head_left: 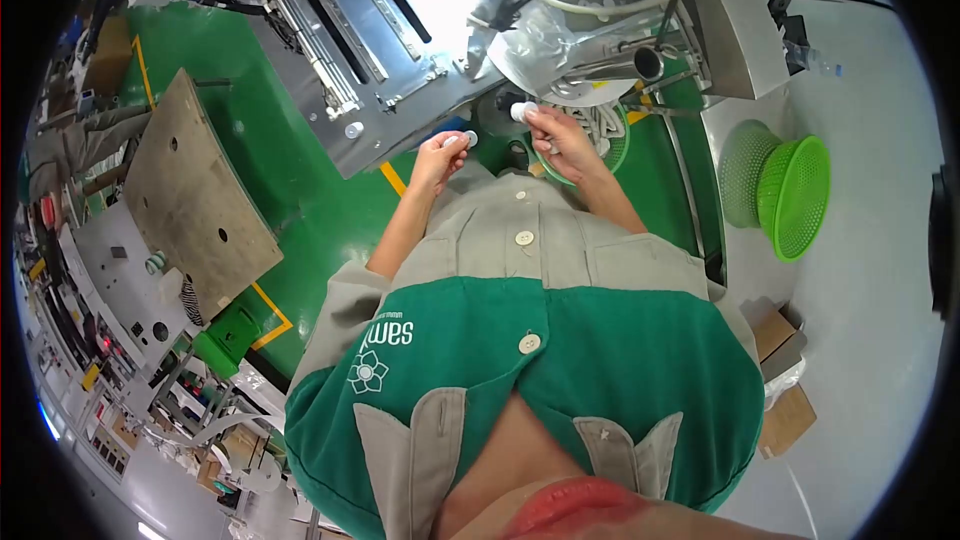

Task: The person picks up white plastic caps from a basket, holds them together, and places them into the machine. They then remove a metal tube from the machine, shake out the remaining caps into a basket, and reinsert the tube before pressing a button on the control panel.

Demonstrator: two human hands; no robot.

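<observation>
My left hand (438,162) is closed, pinching a small white round piece (471,138) between thumb and fingertips. My right hand (566,145) is closed too, its fingers around a white cap-like piece (520,111). Both hands are in front of my waist, a short way apart, near the edge of a metal machine table (320,120). Beneath and beyond my right hand is a green basket (622,148) holding several white parts (603,126). Another small white piece (354,129) lies on the table's corner. The exact kind of these pieces is too small to tell.
Clear plastic bagging (540,45) and a metal tube (640,64) are beyond my right hand. A steel box (735,25) stands at the upper right. Green baskets (795,198) are at the right. A board with holes (195,200) stands at the left over green floor.
</observation>
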